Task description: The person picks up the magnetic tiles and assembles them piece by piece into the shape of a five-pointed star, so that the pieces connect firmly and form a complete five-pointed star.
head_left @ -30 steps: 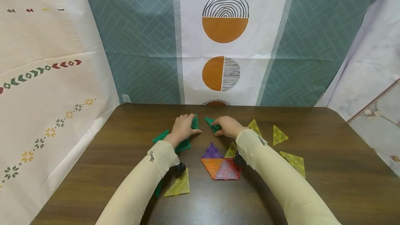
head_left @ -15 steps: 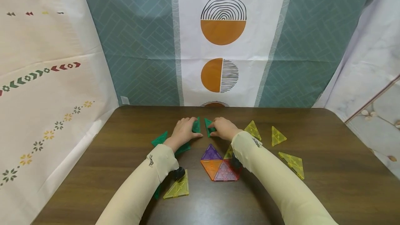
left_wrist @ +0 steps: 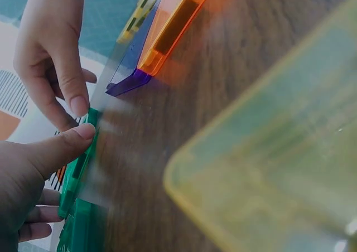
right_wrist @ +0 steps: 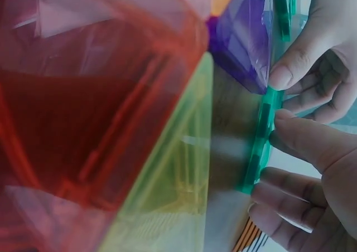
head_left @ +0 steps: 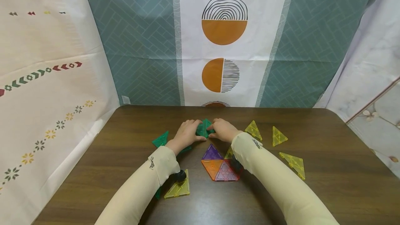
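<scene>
Two green triangular magnetic tiles meet edge to edge beyond the middle of the table in the head view. My left hand (head_left: 186,133) grips the left green tile (head_left: 201,130), its thumb low on the near edge. From the other side my right hand (head_left: 222,129) pinches the right green tile (head_left: 207,125) between thumb and fingers. In the right wrist view, both thumbs touch the near edge of the green pair (right_wrist: 259,146). Closer to the person lies a flat cluster with a purple tile (head_left: 212,152), an orange tile (head_left: 210,167) and a pink tile (head_left: 226,173).
Another green tile (head_left: 161,139) lies left of the left wrist. A yellow tile (head_left: 180,188) sits under the left wrist camera. On the right are yellow triangles (head_left: 254,130), (head_left: 278,136) and a larger yellow tile (head_left: 293,164). A patterned cloth (head_left: 225,51) hangs behind the table.
The right hand has turned its green tile upright and moved it left; the left tile has shifted slightly right. The gap between the two green tiles has closed.
</scene>
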`<action>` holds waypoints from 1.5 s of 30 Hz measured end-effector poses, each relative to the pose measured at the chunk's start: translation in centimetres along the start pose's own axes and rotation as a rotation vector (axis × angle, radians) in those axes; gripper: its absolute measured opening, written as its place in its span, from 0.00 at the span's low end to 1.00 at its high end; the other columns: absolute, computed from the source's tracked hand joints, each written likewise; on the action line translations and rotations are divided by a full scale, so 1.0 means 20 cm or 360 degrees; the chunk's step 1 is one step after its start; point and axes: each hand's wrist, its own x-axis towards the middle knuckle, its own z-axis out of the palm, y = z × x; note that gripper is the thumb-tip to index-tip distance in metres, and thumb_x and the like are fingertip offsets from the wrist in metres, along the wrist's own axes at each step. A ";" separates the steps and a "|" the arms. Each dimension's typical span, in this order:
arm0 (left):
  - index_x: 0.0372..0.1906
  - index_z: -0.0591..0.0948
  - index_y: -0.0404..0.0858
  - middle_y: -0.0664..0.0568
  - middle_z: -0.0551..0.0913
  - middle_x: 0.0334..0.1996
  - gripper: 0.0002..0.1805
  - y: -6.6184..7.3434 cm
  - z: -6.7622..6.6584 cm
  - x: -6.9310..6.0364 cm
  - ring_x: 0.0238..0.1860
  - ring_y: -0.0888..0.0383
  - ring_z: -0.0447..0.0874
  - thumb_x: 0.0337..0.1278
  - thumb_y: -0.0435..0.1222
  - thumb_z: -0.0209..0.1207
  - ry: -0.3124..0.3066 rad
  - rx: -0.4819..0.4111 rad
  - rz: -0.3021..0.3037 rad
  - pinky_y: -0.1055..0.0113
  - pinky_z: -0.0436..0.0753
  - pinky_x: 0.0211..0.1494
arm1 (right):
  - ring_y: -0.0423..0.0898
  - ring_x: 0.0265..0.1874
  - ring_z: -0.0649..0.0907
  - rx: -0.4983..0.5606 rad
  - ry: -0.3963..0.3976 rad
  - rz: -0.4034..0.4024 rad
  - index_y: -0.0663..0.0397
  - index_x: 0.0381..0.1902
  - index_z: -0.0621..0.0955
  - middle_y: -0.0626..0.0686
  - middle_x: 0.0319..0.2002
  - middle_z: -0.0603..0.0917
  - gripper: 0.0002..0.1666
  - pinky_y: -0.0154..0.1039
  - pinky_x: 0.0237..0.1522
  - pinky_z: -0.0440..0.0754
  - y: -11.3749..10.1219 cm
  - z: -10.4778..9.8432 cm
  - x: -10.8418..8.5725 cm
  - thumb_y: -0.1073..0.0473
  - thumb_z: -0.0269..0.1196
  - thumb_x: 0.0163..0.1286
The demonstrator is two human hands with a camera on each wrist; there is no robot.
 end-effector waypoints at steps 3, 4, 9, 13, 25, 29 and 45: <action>0.62 0.73 0.40 0.43 0.78 0.59 0.38 0.00 0.00 0.00 0.64 0.44 0.72 0.48 0.54 0.68 0.0015 0.0022 0.0023 0.51 0.65 0.72 | 0.52 0.48 0.80 -0.0021 -0.0009 -0.0029 0.49 0.56 0.82 0.57 0.47 0.82 0.22 0.46 0.56 0.79 -0.01 -0.01 -0.01 0.49 0.64 0.66; 0.62 0.73 0.40 0.43 0.78 0.59 0.38 0.00 0.00 0.00 0.64 0.44 0.72 0.48 0.54 0.68 0.0021 0.0026 0.0029 0.51 0.65 0.72 | 0.52 0.48 0.80 -0.0023 -0.0016 -0.0031 0.49 0.56 0.82 0.57 0.47 0.82 0.22 0.47 0.56 0.79 -0.02 -0.01 -0.01 0.49 0.64 0.66; 0.61 0.73 0.41 0.44 0.78 0.58 0.37 0.00 0.01 -0.01 0.63 0.44 0.72 0.48 0.54 0.68 0.0040 0.0046 0.0040 0.51 0.65 0.71 | 0.54 0.49 0.80 -0.0029 -0.0032 -0.0074 0.50 0.56 0.82 0.58 0.48 0.82 0.23 0.49 0.56 0.79 -0.03 -0.02 -0.03 0.48 0.63 0.66; 0.61 0.73 0.40 0.44 0.79 0.57 0.37 0.01 0.01 -0.02 0.62 0.45 0.74 0.48 0.55 0.67 0.0039 0.0078 0.0061 0.51 0.67 0.70 | 0.54 0.49 0.80 -0.0054 -0.0022 -0.0111 0.50 0.56 0.82 0.57 0.48 0.84 0.23 0.48 0.56 0.79 -0.04 -0.02 -0.05 0.48 0.63 0.67; 0.61 0.74 0.39 0.44 0.80 0.55 0.37 0.03 0.00 -0.04 0.58 0.45 0.76 0.48 0.55 0.67 0.0055 0.0134 0.0115 0.51 0.70 0.66 | 0.54 0.52 0.80 -0.0031 -0.0059 -0.0117 0.49 0.56 0.82 0.54 0.50 0.85 0.22 0.48 0.59 0.77 -0.04 -0.02 -0.09 0.46 0.61 0.68; 0.63 0.72 0.40 0.43 0.79 0.57 0.38 0.04 -0.01 -0.05 0.59 0.45 0.75 0.49 0.55 0.67 0.0016 0.0116 0.0114 0.51 0.69 0.68 | 0.53 0.52 0.80 0.0065 -0.0090 -0.0069 0.50 0.56 0.82 0.55 0.51 0.84 0.24 0.48 0.59 0.77 -0.04 -0.03 -0.10 0.45 0.61 0.68; 0.64 0.73 0.41 0.45 0.76 0.60 0.37 0.04 -0.27 -0.24 0.62 0.44 0.72 0.48 0.47 0.70 0.0234 -0.0017 0.0276 0.48 0.68 0.69 | 0.51 0.49 0.82 0.0407 0.0250 0.0072 0.55 0.57 0.79 0.56 0.54 0.82 0.23 0.47 0.54 0.81 -0.12 -0.15 -0.19 0.49 0.60 0.69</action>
